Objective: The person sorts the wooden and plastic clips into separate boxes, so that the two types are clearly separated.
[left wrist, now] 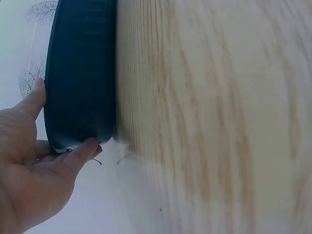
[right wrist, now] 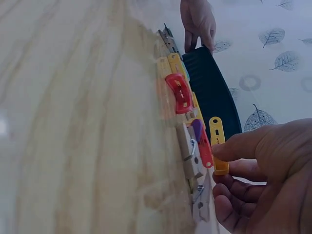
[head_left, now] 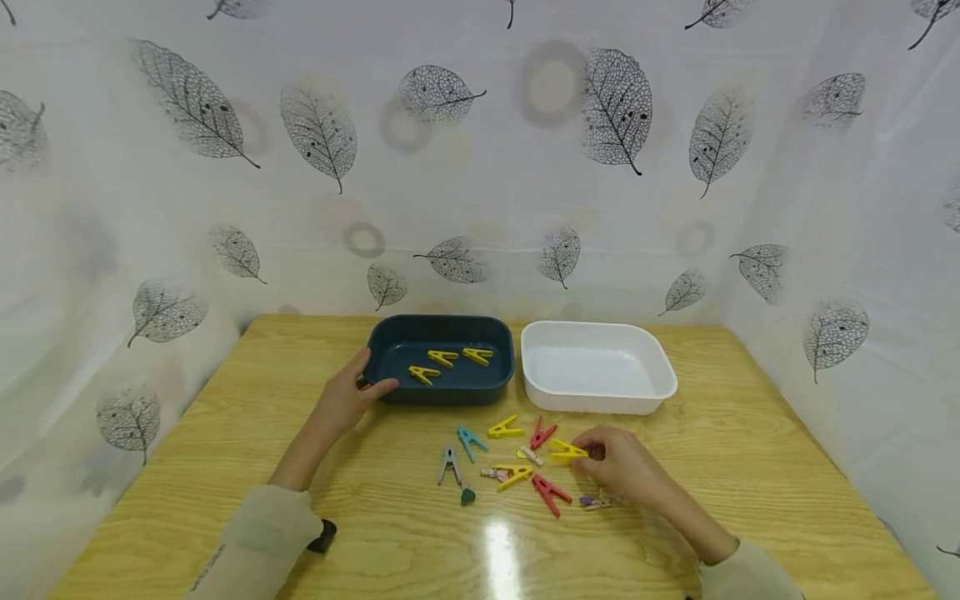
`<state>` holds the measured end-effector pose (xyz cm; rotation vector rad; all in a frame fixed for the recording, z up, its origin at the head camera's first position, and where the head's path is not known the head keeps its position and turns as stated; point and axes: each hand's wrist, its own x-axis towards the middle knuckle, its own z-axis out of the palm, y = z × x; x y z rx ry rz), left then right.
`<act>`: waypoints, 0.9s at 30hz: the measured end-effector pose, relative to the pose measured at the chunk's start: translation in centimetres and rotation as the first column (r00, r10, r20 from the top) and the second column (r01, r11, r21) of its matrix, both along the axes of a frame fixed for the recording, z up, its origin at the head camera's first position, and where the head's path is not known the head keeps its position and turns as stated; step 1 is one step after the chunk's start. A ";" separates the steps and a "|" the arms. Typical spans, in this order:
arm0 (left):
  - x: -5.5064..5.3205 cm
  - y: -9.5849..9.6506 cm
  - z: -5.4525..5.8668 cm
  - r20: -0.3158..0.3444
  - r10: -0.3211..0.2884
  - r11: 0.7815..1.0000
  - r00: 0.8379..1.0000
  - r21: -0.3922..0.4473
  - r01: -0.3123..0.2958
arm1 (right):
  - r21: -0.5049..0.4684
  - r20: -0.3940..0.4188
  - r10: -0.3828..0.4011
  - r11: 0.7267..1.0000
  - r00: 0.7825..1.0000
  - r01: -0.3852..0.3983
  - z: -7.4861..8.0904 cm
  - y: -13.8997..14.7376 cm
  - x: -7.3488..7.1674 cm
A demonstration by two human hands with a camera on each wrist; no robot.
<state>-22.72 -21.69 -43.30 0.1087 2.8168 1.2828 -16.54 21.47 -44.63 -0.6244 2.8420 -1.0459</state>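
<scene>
My left hand (head_left: pixel 347 396) grips the left end of a dark blue plastic bin (head_left: pixel 450 396), its thumb and fingers spread around the corner. Three yellow clothespins (head_left: pixel 442 357) lie inside that bin. At the right, my right hand (head_left: pixel 622 467) pinches a yellow clothespin (right wrist: pixel 218 139) between thumb and fingers, just over the table. Around it lie loose pegs: yellow clothespins (head_left: pixel 506 428), red clothespins (head_left: pixel 551 493), a light blue clothespin (head_left: pixel 471 442), a grey clothespin (head_left: pixel 449 463), and small wooden clips, one with a purple piece (head_left: pixel 595 502).
A white plastic bin (head_left: pixel 600 403) stands to the right of the dark one, a narrow gap between them. Both sit near the back edge of the wooden table (head_left: pixel 405 542). A leaf-patterned curtain (head_left: pixel 480 167) hangs behind and at both sides.
</scene>
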 end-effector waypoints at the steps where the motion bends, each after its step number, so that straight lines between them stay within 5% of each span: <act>1: 0.0 0.0 0.0 -0.002 -0.001 1.000 1.000 -0.004 0.001 | 0.001 -0.006 -0.003 1.000 1.000 0.003 0.1 0.0 0.0; 14: 0.1 0.0 0.0 -0.019 -0.003 1.000 1.000 -0.009 0.003 | 0.006 -0.101 0.009 1.000 0.995 -0.008 2.1 -0.9 -0.8; 27: 0.1 -0.1 0.0 -0.014 0.005 1.000 1.000 -0.013 -0.005 | 0.008 -0.092 0.039 0.999 0.995 -0.039 4.2 -2.5 -1.9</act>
